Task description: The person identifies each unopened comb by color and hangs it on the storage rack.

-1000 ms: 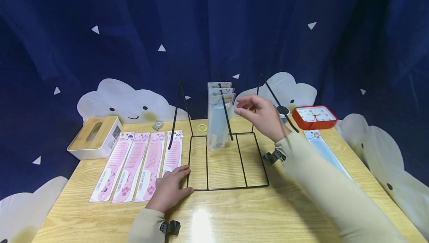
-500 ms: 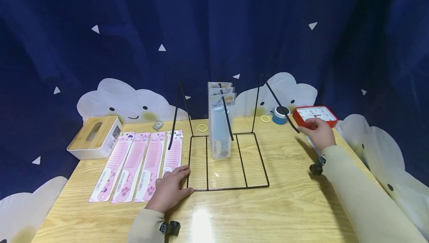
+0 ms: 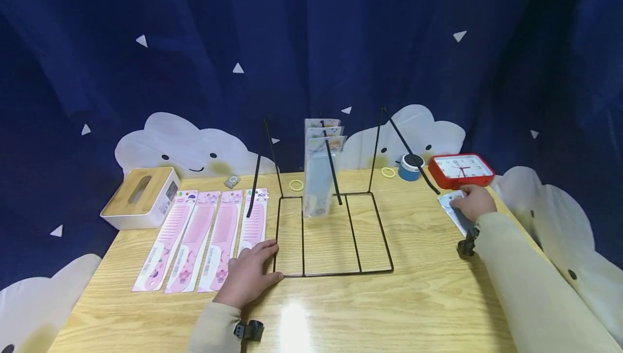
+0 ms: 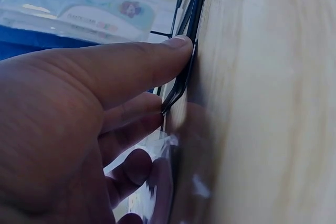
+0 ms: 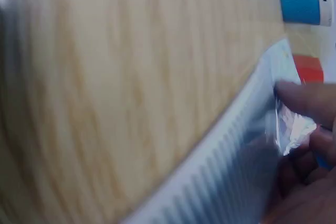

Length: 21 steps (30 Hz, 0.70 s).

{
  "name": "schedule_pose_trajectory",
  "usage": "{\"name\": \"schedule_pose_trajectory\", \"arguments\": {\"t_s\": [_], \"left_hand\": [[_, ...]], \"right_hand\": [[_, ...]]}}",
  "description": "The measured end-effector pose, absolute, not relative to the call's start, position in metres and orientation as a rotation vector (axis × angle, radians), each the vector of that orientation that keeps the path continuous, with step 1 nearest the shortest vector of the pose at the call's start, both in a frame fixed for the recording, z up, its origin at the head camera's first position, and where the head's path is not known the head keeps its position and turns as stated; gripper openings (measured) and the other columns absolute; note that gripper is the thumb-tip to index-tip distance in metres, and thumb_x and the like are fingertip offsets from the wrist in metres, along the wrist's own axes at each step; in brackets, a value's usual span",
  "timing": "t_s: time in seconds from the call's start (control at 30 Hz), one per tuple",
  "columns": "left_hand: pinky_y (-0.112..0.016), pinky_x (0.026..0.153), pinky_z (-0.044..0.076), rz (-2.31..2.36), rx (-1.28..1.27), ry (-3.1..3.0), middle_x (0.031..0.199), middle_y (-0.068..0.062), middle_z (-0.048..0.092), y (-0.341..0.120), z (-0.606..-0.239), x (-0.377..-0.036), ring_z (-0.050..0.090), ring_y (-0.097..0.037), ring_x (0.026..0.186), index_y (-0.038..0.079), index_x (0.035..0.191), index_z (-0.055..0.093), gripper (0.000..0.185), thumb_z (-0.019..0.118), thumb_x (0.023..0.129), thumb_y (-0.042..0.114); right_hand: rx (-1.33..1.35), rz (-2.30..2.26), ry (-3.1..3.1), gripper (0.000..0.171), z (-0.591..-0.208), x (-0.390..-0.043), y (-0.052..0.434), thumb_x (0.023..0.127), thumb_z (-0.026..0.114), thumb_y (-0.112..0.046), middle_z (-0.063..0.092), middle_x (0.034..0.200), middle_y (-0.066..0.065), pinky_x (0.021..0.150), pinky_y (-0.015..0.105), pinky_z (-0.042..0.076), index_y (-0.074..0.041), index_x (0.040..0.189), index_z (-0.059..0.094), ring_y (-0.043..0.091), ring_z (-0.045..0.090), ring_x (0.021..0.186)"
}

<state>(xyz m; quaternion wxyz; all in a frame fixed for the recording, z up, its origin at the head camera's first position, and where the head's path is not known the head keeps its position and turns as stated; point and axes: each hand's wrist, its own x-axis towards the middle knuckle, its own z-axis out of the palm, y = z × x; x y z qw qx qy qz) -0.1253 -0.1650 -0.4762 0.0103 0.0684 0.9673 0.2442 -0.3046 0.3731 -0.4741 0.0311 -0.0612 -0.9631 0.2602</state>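
Red clock (image 3: 461,169) at right of centre in the head view, near the far table (image 3: 418,299) edge. Just left of it, blue tub (image 3: 409,167) and yellow ring (image 3: 388,172); a second yellow ring (image 3: 295,185) near mid-frame. White box with wooden lid (image 3: 140,197) at left, small grey clip (image 3: 232,181) further right. Four pink packaged combs (image 3: 206,237) side by side at lower left. Dark blue curtain (image 3: 194,45) with white clouds behind.

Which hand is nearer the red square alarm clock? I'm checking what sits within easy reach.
Right. The right hand rests on a packaged blue comb just in front of the red square alarm clock; the left hand presses the black wire rack at its front-left corner, far across the table.
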Motion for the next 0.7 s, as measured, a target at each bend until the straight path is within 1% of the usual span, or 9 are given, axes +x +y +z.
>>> {"name": "schedule_pose_trajectory", "arguments": {"t_s": [0.07, 0.13, 0.23, 0.37, 0.47, 0.53, 0.6, 0.7], "left_hand": [[-0.052, 0.085, 0.039, 0.759, 0.221, 3.022, 0.147, 0.0, 0.053, -0.165, -0.475, -0.125, 0.056, -0.028, 0.113, 0.011, 0.137, 0.062, 0.064, 0.083, 0.081, 0.033], [-0.052, 0.085, 0.039, 0.757, 0.224, 3.024, 0.147, 0.0, 0.053, -0.166, -0.475, -0.126, 0.056, -0.028, 0.113, 0.012, 0.138, 0.062, 0.065, 0.083, 0.081, 0.034], [-0.054, 0.086, 0.039, 0.76, 0.222, 3.021, 0.148, 0.0, 0.053, -0.166, -0.475, -0.126, 0.055, -0.028, 0.113, 0.012, 0.138, 0.062, 0.065, 0.083, 0.081, 0.034], [-0.054, 0.088, 0.038, 0.772, 0.203, 3.001, 0.148, 0.0, 0.052, -0.166, -0.475, -0.126, 0.055, -0.029, 0.116, 0.012, 0.138, 0.061, 0.065, 0.083, 0.081, 0.034], [-0.054, 0.089, 0.038, 0.775, 0.201, 3.001, 0.148, 0.0, 0.052, -0.166, -0.476, -0.126, 0.055, -0.028, 0.115, 0.012, 0.138, 0.061, 0.065, 0.083, 0.081, 0.033], [-0.054, 0.088, 0.038, 0.775, 0.204, 3.008, 0.148, 0.0, 0.053, -0.166, -0.476, -0.125, 0.055, -0.028, 0.114, 0.012, 0.138, 0.062, 0.065, 0.083, 0.081, 0.033], [-0.054, 0.087, 0.038, 0.774, 0.208, 3.013, 0.147, -0.001, 0.053, -0.167, -0.475, -0.125, 0.055, -0.028, 0.113, 0.011, 0.138, 0.062, 0.065, 0.083, 0.08, 0.033], [-0.053, 0.086, 0.038, 0.772, 0.212, 3.015, 0.147, 0.0, 0.053, -0.167, -0.475, -0.125, 0.055, -0.028, 0.113, 0.011, 0.137, 0.062, 0.064, 0.083, 0.08, 0.033]], "right_hand": [[-0.125, 0.804, -2.925, 0.037, -0.472, -0.304, 0.369, 0.09, 0.067, -0.018, 0.065, 0.105, 0.029, 0.078, 0.049, 0.045, 0.01, 0.113, 0.063, 0.043, 0.058, 0.092], [-0.1, 0.855, -2.878, 0.026, -0.467, -0.304, 0.36, 0.094, 0.064, -0.017, 0.068, 0.098, 0.024, 0.072, 0.042, 0.043, 0.005, 0.106, 0.067, 0.036, 0.058, 0.086], [-0.009, 0.932, -2.807, 0.02, -0.453, -0.302, 0.336, 0.097, 0.062, -0.016, 0.068, 0.095, 0.019, 0.07, 0.034, 0.039, 0.002, 0.103, 0.068, 0.029, 0.055, 0.082], [0.204, 1.01, -2.699, 0.019, -0.423, -0.289, 0.29, 0.097, 0.065, -0.014, 0.07, 0.097, 0.02, 0.072, 0.029, 0.04, 0.003, 0.103, 0.068, 0.025, 0.055, 0.083], [0.326, 1.095, -2.642, 0.018, -0.398, -0.272, 0.251, 0.096, 0.067, -0.018, 0.07, 0.099, 0.017, 0.073, 0.028, 0.04, -0.001, 0.1, 0.069, 0.024, 0.055, 0.085], [0.389, 1.151, -2.62, 0.015, -0.382, -0.256, 0.226, 0.096, 0.067, -0.02, 0.07, 0.102, 0.013, 0.073, 0.026, 0.041, -0.005, 0.1, 0.069, 0.022, 0.055, 0.087], [0.463, 1.255, -2.579, 0.012, -0.366, -0.236, 0.201, 0.096, 0.068, -0.018, 0.069, 0.1, 0.01, 0.07, 0.025, 0.043, -0.007, 0.1, 0.068, 0.02, 0.055, 0.083], [0.625, 1.388, -2.461, 0.005, -0.346, -0.203, 0.17, 0.094, 0.07, -0.007, 0.069, 0.094, 0.007, 0.061, 0.023, 0.045, -0.006, 0.098, 0.069, 0.017, 0.056, 0.072]]}}
